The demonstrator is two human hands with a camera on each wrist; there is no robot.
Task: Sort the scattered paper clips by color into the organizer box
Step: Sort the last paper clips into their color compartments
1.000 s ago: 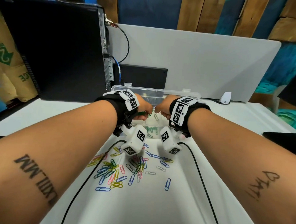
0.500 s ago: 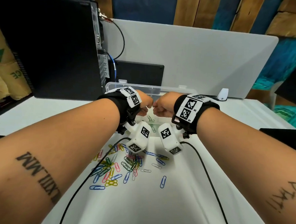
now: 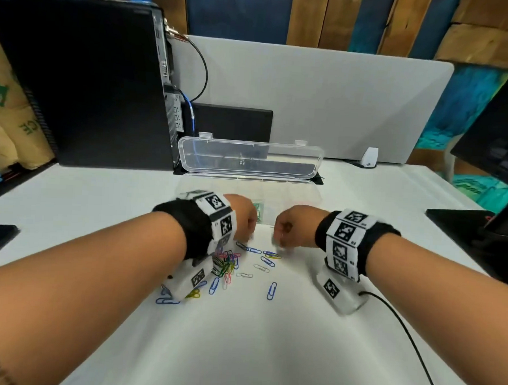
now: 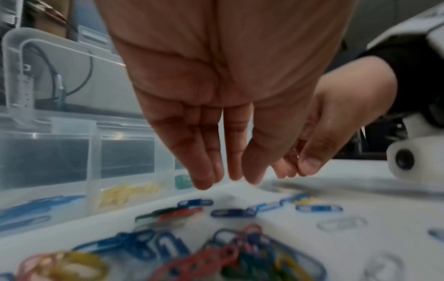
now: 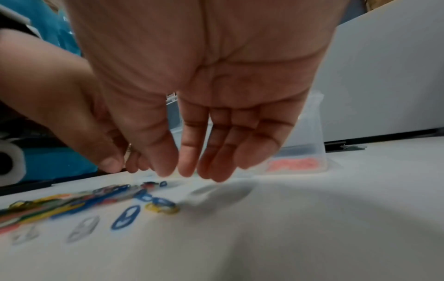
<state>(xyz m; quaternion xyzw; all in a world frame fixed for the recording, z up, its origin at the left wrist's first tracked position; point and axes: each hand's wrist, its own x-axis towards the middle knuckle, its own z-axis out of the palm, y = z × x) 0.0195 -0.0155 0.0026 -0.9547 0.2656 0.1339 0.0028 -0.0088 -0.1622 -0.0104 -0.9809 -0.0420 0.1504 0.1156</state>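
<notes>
Hovering just above the scattered paper clips (image 3: pixel 228 264) on the white table (image 3: pixel 268 340), my left hand (image 3: pixel 241 215) and right hand (image 3: pixel 292 226) hang side by side — fingers straight and relaxed, holding nothing. The organizer box (image 3: pixel 247 189) sits just beyond them, lid up — yellow, blue, green and pink clips already sorted inside.

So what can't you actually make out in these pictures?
- Head view: both hands' fingertips, hidden behind the left hand and right hand and smeared by motion.
- Head view: most organizer box compartments; clear plastic, contents too faint.
- Left wrist view: the nearest paper clips are blurred; no count possible.
- Right wrist view: pink clips in the box blur together.
</notes>
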